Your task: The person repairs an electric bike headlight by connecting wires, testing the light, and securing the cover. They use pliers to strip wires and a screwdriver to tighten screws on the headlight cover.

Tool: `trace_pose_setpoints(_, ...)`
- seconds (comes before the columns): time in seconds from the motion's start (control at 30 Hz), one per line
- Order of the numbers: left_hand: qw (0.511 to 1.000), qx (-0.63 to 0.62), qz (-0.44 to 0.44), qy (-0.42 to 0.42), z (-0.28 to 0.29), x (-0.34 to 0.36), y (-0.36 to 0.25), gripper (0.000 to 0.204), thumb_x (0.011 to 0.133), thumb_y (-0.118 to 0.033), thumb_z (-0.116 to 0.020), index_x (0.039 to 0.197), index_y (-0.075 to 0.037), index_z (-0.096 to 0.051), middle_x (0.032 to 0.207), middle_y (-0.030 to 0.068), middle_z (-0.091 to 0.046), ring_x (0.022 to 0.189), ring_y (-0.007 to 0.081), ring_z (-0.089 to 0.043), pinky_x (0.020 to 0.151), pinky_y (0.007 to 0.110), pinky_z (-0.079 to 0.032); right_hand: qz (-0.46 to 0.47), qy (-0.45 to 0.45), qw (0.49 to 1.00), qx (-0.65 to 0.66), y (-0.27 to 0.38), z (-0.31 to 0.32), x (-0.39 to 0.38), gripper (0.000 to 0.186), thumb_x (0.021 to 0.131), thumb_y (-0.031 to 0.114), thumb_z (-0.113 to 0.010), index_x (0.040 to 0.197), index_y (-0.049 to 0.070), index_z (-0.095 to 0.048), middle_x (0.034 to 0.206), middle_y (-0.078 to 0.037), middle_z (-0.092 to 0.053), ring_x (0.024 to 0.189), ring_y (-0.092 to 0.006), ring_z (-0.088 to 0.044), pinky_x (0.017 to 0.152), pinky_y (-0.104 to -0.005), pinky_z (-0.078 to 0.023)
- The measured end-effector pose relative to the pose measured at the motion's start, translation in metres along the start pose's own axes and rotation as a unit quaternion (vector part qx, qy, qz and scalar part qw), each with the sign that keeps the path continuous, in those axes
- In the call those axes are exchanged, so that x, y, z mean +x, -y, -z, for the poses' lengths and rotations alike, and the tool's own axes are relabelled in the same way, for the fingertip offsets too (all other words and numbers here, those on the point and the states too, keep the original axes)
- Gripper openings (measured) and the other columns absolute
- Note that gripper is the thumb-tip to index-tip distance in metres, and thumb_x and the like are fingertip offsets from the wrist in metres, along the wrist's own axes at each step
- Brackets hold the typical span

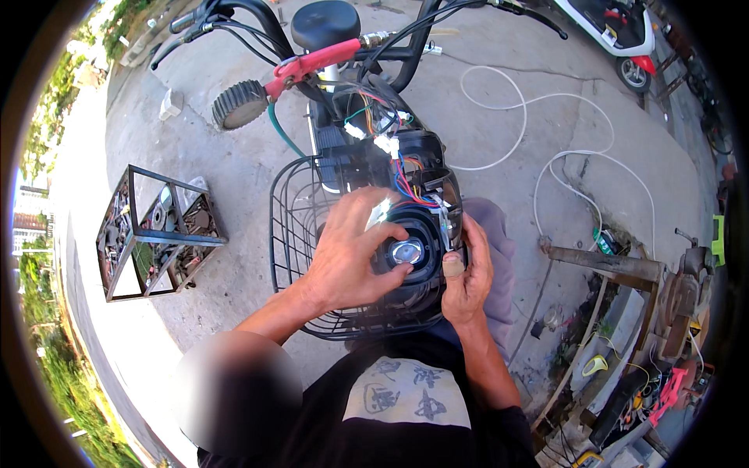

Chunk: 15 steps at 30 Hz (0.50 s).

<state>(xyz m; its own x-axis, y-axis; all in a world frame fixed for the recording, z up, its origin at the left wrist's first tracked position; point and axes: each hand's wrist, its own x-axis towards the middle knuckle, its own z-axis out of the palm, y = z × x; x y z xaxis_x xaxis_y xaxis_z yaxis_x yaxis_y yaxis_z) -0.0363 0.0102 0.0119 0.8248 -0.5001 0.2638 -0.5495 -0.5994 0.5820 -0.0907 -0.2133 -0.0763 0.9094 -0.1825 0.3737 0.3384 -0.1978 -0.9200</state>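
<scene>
A black headlight housing (425,292) of an electric scooter or bike faces me above the wire front basket (292,226). In its middle sits a round, shiny, clear lens (406,251) with dark rings around it. My left hand (351,249) reaches across the basket, thumb and forefinger curled against opposite sides of the lens. Around the housing's right edge my right hand (468,277) is closed, its thumb, with a tan wrap, near the rim. Colored wires (409,183) and white connectors (386,144) spill out of the opened front just above the housing.
A red tire inflator (324,58) with a rubber-ringed gauge (240,105) hangs across the handlebars. At left stands a metal frame rack (160,234) of parts. White hose (538,97) loops over the concrete at right, near a cluttered workbench (608,265). A parked scooter (616,31) is at far right.
</scene>
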Motion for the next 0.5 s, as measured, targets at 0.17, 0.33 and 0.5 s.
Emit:
trace_pose_setpoints(0.17,1.000,-0.017,0.000,-0.003,0.002,-0.001,0.001,0.045,0.073,-0.017,-0.096,0.113,-0.010,-0.078,0.153,0.0189,-0.061,0.147,0.0444,-0.055,0.121,0.058,-0.045,-0.011,0.001,1.000,0.003,0.001,0.000,-0.001,0.058,0.112,0.020,-0.069,0.160,-0.011,-0.056,0.155,-0.027,-0.063,0.140,-0.0375,-0.066,0.121,-0.0458,-0.050)
trace_pose_setpoints(0.33,0.999,-0.034,0.001,-0.019,0.009,-0.001,0.002,0.044,0.077,-0.013,-0.092,0.117,-0.008,-0.075,0.152,0.0188,-0.062,0.146,0.0428,-0.057,0.122,0.056,-0.045,-0.007,-0.001,1.000,-0.001,-0.002,0.000,-0.003,0.059,0.113,0.020,-0.069,0.160,-0.011,-0.055,0.155,-0.027,-0.063,0.138,-0.0368,-0.066,0.120,-0.0456,-0.051)
trace_pose_setpoints(0.5,0.989,-0.102,0.070,-0.081,0.015,-0.004,0.016,0.048,0.085,-0.005,-0.079,0.132,-0.004,-0.066,0.151,0.0214,-0.063,0.139,0.0385,-0.065,0.121,0.049,-0.050,-0.006,-0.001,1.000,-0.002,0.001,0.000,-0.002,0.060,0.114,0.023,-0.070,0.161,-0.011,-0.055,0.155,-0.027,-0.063,0.138,-0.0367,-0.066,0.120,-0.0455,-0.051)
